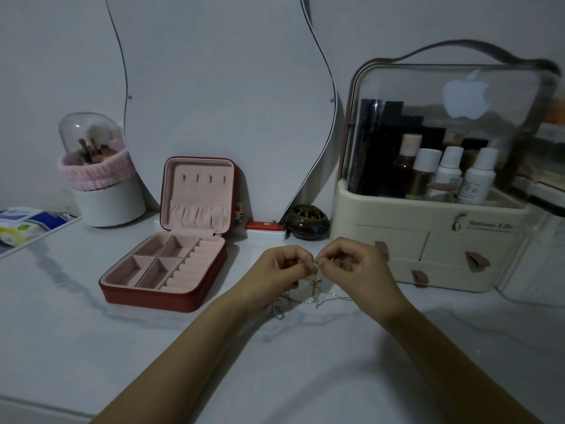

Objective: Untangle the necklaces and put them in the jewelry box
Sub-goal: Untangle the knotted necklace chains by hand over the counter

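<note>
necklaces (308, 293): thin pale chains, tangled, dangling onto marble table (91, 347)
left hand (276, 269): fingers pinched on chain
right hand (356, 267): same pinch
jewelry box (165, 272): red shell, pink velvety lining, lid up; well left

"Serious Life" on the cream organizer (397, 240)

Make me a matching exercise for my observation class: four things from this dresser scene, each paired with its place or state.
1. jewelry box
2. necklaces
3. brush holder
4. cosmetics organizer

A. far left, pink band around it
B. open, compartments bare
C. right side, bottles inside
D. tangled, pinched by left hand and right hand

Pairs: 1-B, 2-D, 3-A, 4-C
</note>
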